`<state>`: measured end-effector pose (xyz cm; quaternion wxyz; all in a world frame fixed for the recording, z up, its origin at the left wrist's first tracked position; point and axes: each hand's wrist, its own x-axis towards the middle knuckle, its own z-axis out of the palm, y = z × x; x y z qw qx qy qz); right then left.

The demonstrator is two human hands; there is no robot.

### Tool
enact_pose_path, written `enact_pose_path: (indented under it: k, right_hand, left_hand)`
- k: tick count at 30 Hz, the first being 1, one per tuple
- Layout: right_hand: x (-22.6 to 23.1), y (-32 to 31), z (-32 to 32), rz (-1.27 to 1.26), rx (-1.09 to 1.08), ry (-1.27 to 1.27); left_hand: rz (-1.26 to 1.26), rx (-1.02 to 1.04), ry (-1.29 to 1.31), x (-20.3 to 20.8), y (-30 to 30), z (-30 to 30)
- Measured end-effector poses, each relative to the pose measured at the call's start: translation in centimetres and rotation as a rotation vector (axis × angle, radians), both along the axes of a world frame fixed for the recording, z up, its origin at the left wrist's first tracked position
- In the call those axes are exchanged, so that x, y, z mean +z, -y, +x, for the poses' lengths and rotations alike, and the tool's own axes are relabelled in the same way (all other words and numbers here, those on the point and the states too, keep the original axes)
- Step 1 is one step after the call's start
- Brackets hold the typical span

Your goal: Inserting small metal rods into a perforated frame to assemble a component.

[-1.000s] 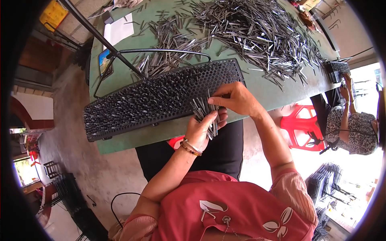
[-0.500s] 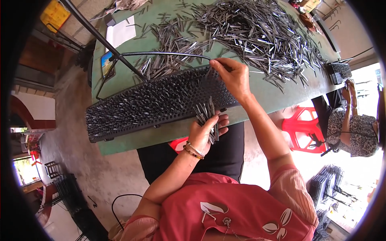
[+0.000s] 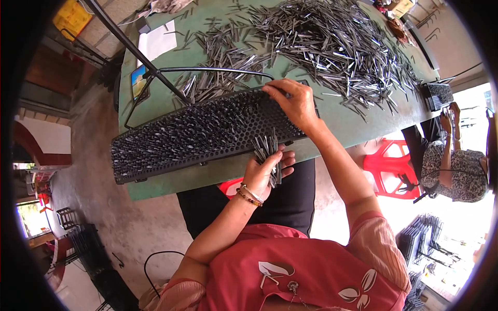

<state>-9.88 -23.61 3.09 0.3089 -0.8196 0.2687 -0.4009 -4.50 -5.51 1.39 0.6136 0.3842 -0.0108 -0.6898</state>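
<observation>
Black rack [image 3: 270, 118], perforated: lay on the green desk [image 3: 359, 126], left part set thick with strips [image 3: 176, 129], right end showing bare holes; left hand [image 3: 257, 173]: fingers were clamped on a bunch [image 3: 265, 149] of strips by the rack's near edge; right hand [image 3: 298, 102]: at the rack's far edge, fingers bent, whether gripping a strip could not be told; pile [image 3: 337, 46] of strips: lay beyond

The right hand [image 3: 294, 102] is off the strip bundle [image 3: 266, 147] now, over at the far edge of the perforated rack [image 3: 265, 118].
</observation>
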Motion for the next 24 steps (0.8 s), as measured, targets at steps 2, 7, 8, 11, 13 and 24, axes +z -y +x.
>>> enact_pose_path:
  k: [2,7,8,11,13,24]
  right_hand:
    - [0.1,-0.2,0.0,-0.047,0.018,-0.007]
    - [0.3,-0.6,0.1,-0.044,0.053,-0.025]
    - [0.3,-0.7,0.2,-0.137,0.085,-0.022]
    - [0.2,-0.6,0.3,-0.198,0.079,-0.013]
    - [0.3,-0.4,0.3,-0.166,0.040,-0.007]
    - [-0.5,-0.3,0.0,-0.057,0.059,-0.007]
  left_hand:
    - [0.005,-0.010,0.001,-0.1,0.0,0.0]
    - [0.000,-0.009,0.005,-0.2,-0.1,0.0]
    - [-0.001,-0.011,0.005,-0.2,-0.1,0.0]
    - [0.004,-0.010,0.009,-0.1,-0.1,0.0]
    - [0.005,-0.010,0.011,-0.2,-0.1,0.1]
    - [-0.003,-0.037,0.029,0.3,-0.1,0.2]
